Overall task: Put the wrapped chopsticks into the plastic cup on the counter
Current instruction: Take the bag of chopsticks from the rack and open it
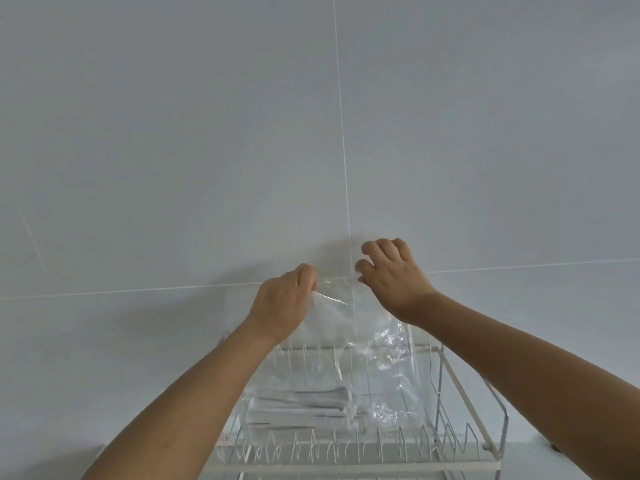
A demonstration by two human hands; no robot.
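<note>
Pale grey tiled wall (207,133) behind, white wire dish rack (460,382) below, clear crinkled plastic bag (346,348) hanging above it, wrapped chopsticks (301,403) bundled at its bottom, left hand (282,303) pinching bag's top edge, right hand (393,275) gripping opposite corner.

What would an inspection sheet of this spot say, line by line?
Surface: white wire dish rack; counter not in view.
Job's things: wrapped chopsticks lie at the bottom of a clear plastic bag held up over the rack; no plastic cup seen.
Clutter: nothing seen.
Grips: left hand pinches the bag's top edge; right hand is at the other top corner, hold unclear.
Cables: nothing seen.
Surroundings: grey tiled wall.
</note>
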